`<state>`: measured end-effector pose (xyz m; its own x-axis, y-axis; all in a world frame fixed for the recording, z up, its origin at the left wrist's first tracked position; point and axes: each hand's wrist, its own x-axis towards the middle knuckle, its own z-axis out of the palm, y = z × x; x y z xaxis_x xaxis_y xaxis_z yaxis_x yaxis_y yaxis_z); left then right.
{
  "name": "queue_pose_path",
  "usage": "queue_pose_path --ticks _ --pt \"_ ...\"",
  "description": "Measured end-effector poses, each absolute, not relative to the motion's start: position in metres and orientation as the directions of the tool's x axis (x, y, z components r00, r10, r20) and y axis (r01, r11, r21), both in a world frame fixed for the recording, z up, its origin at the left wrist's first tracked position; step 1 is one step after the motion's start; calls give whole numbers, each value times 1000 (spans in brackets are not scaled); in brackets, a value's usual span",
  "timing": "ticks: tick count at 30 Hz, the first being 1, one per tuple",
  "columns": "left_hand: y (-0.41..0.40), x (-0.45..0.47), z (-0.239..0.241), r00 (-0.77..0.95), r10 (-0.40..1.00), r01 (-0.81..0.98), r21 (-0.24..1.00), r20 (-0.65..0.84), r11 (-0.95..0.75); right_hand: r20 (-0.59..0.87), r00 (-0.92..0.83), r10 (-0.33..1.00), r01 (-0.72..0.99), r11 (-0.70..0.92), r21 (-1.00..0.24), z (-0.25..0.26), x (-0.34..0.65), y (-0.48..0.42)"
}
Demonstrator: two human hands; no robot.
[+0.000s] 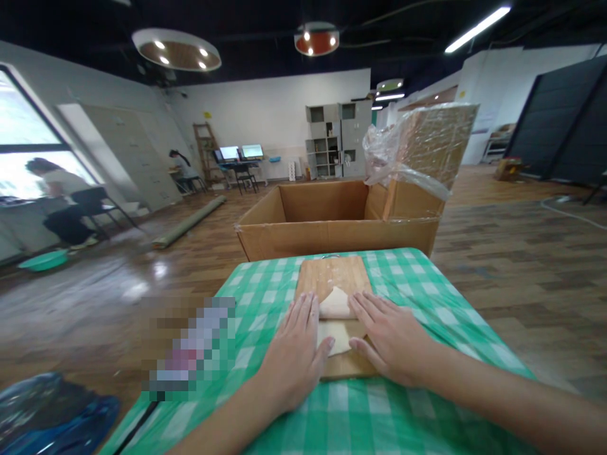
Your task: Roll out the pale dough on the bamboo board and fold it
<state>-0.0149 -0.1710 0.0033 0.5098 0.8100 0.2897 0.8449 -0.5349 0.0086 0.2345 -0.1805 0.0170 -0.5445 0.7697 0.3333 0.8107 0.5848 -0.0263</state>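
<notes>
A thin, pale sheet of dough (337,340) lies on a wooden cutting board (332,268), its pointed far end showing beyond a light wooden rolling pin (336,309). The pin lies crosswise over the dough. My left hand (296,354) rests flat over the pin's left end, fingers stretched forward and thumb towards the middle. Over its right end lies my right hand (396,338), fingers extended and thumb apart. Both hands hide the pin's ends and the dough's side edges. Neither hand is wrapped round the pin, as far as I can see.
A green checked cloth (265,284) covers the table. At its left lies a blurred-out object (194,347) with a black cable. Beyond stands a large cardboard box (332,234). A dark plastic bag (52,411) lies low left. Two people sit further back on the left.
</notes>
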Motion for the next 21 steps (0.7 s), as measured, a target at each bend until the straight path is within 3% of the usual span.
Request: queue_pose_path --ticks 4,8,13,16,21 --pt "-174 -20 7 524 816 839 17 245 -544 346 -556 756 798 602 -34 13 235 -188" --pt "-128 -12 5 522 822 837 48 226 -545 351 -508 787 837 547 -16 10 233 -158" --pt "-60 1 8 684 701 725 -80 202 -684 308 -496 812 857 514 24 16 234 -104" --pt "-42 7 12 685 706 727 -109 177 -678 283 -469 837 875 485 17 20 235 -87" --pt "-64 4 15 653 730 750 -39 202 -661 301 -432 850 895 446 24 16 229 -109"
